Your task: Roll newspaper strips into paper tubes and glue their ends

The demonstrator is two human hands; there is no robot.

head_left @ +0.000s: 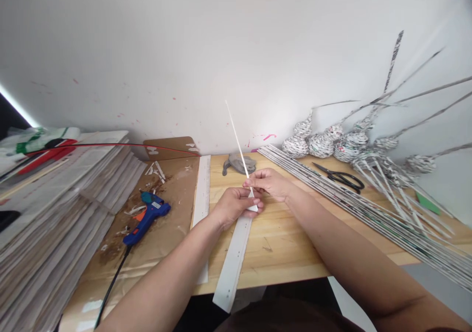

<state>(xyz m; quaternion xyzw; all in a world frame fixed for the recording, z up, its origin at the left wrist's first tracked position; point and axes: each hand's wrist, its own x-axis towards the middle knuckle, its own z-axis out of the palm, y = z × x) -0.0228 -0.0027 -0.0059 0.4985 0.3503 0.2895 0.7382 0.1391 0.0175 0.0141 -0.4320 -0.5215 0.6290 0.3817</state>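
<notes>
Stick [238, 146] pinched in my right hand [271, 184] slants away and leftward, my left hand [234, 204] gripping paper [252, 208] at its foot, nearer the strip [233, 268] running back toward me.

One left hand [234, 205], one right hand [273, 183], one stick [238, 145].
One glue gun [149, 221], one pair of scissors [331, 174], one stack of paper [73, 233], at least five woven gourds [320, 146], two lots of white strips [234, 260], rods [332, 190] too many to count.
</notes>
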